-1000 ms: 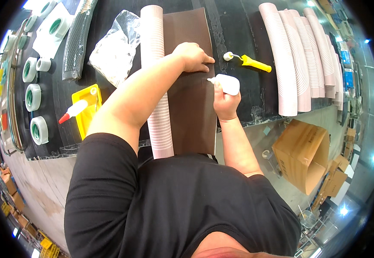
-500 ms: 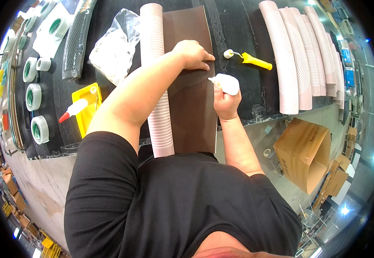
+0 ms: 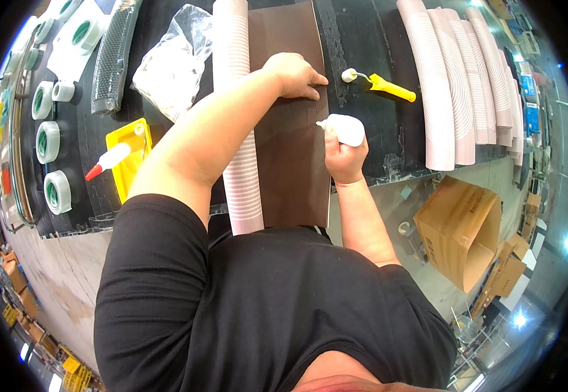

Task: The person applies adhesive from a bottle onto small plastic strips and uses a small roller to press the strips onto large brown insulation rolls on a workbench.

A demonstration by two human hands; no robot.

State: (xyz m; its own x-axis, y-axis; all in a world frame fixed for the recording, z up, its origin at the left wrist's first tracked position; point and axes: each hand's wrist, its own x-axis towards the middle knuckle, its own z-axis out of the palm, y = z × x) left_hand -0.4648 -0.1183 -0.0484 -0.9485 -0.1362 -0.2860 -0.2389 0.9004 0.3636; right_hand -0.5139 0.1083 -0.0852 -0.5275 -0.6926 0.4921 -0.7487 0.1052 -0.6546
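Observation:
A dark brown sheet [image 3: 290,170] lies lengthwise before me, its left part rolled into a pale pinkish striped roll [image 3: 238,157]. My left hand [image 3: 294,75] rests on the sheet near its right edge, fingers stretched toward that edge. In my right hand [image 3: 347,160] is a white squeeze bottle [image 3: 347,130], tilted with its nozzle pointing left at the sheet's right edge. A faint squarish mark shows on the sheet by the nozzle. Whether the tip touches the sheet I cannot tell. To the right lies a small paint roller [image 3: 388,86] with a yellow handle.
Several striped rolls [image 3: 434,91] lie at the right of the black table [image 3: 369,39]. On the left are tape rolls [image 3: 47,142], a yellow tray [image 3: 129,171], a red-tipped bottle [image 3: 113,157], a plastic bag [image 3: 173,72] and a wrapped mesh roll [image 3: 115,59]. A cardboard box [image 3: 450,222] stands beyond the table's near edge.
The view has shifted slightly, so the table's things sit a little higher in it. Both hands keep nearly the same pose; the bottle's nozzle sits slightly lower along the sheet's edge.

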